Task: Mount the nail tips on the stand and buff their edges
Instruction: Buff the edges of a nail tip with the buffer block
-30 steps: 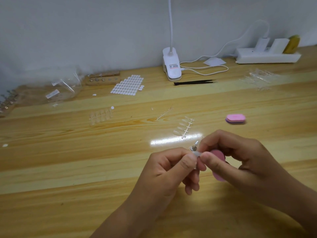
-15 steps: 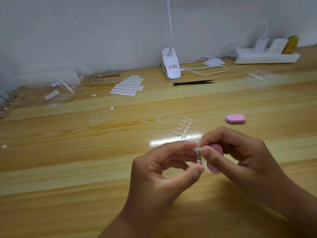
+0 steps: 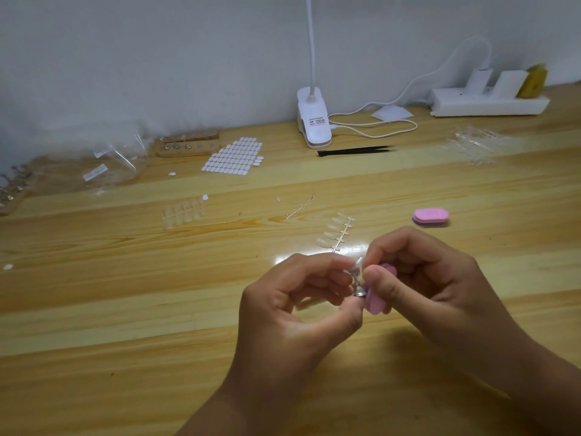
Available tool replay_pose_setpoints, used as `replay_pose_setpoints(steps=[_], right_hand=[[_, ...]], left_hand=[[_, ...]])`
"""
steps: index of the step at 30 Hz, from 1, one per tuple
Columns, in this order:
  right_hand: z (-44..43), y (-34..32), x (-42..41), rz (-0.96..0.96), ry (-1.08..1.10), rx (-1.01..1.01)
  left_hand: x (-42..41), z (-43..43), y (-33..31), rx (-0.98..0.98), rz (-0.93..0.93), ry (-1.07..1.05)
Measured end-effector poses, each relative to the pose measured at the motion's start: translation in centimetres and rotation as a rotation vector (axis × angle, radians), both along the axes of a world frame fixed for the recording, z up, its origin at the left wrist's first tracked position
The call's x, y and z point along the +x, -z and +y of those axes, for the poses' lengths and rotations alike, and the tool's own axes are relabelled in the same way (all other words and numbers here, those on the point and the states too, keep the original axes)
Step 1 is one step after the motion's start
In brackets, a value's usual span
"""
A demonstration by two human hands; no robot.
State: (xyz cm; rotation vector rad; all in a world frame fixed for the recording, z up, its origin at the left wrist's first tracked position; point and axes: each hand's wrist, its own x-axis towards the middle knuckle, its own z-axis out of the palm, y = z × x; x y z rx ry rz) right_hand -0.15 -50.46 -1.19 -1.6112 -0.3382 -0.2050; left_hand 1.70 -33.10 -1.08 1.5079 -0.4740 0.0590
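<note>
My left hand [image 3: 292, 303] pinches a small metal nail holder [image 3: 357, 280] between thumb and fingers, with a clear nail tip [image 3: 358, 263] on its top. My right hand [image 3: 434, 278] grips a pink buffer block [image 3: 377, 298] and holds it against the nail tip. A sprue of clear nail tips [image 3: 334, 231] lies on the wooden table [image 3: 125, 309] just beyond my hands. A wooden stand [image 3: 188, 144] with metal pegs sits near the back wall.
A second pink buffer [image 3: 430, 216] lies right of the sprue. A sheet of white adhesive tabs [image 3: 234, 155], black tweezers [image 3: 355, 151], a white clip lamp [image 3: 314, 121], a power strip [image 3: 487, 100], plastic bags [image 3: 119, 162] and more clear tips [image 3: 182, 212] sit farther back.
My left hand has turned the holder from lying sideways to more upright, its thumb now under the base. My right hand with the buffer stays against the tip.
</note>
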Motion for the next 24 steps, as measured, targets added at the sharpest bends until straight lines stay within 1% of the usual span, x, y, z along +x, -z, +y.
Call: replay_pose_setpoints(steps=[2, 4, 6, 9, 12, 17, 20, 22, 24], right_hand=[[-0.2, 0.03, -0.01, -0.013, 0.023, -0.047], [-0.48, 0.0, 0.05, -0.08, 0.042, -0.177], [-0.65, -0.11, 0.15, -0.161, 0.072, -0.296], [-0.79, -0.09, 0.21, -0.27, 0.129, -0.389], [-0.71, 0.16, 0.22, -0.306, 0.182, -0.404], [-0.01, 0.55, 0.06, -0.356, 0.263, -0.399], [0.06, 0.37, -0.03, -0.388, 0.26, -0.376], [-0.14, 0.1, -0.05, -0.405, 0.235, -0.371], [-0.55, -0.16, -0.02, -0.409, 0.258, -0.376]], left_hand=[[0.08, 0.01, -0.1, 0.109, -0.09, -0.041], [0.09, 0.01, -0.13, 0.199, -0.146, -0.066], [0.14, 0.07, -0.11, 0.223, -0.131, -0.065], [0.17, 0.1, -0.15, 0.175, -0.047, -0.017], [0.15, 0.0, -0.16, 0.099, 0.045, 0.026], [0.08, 0.07, -0.37, 0.032, 0.114, 0.078], [-0.07, 0.19, -0.6, 0.018, 0.056, 0.071], [-0.14, 0.21, -0.73, 0.028, -0.01, 0.033], [-0.13, 0.2, -0.76, 0.064, -0.081, -0.012]])
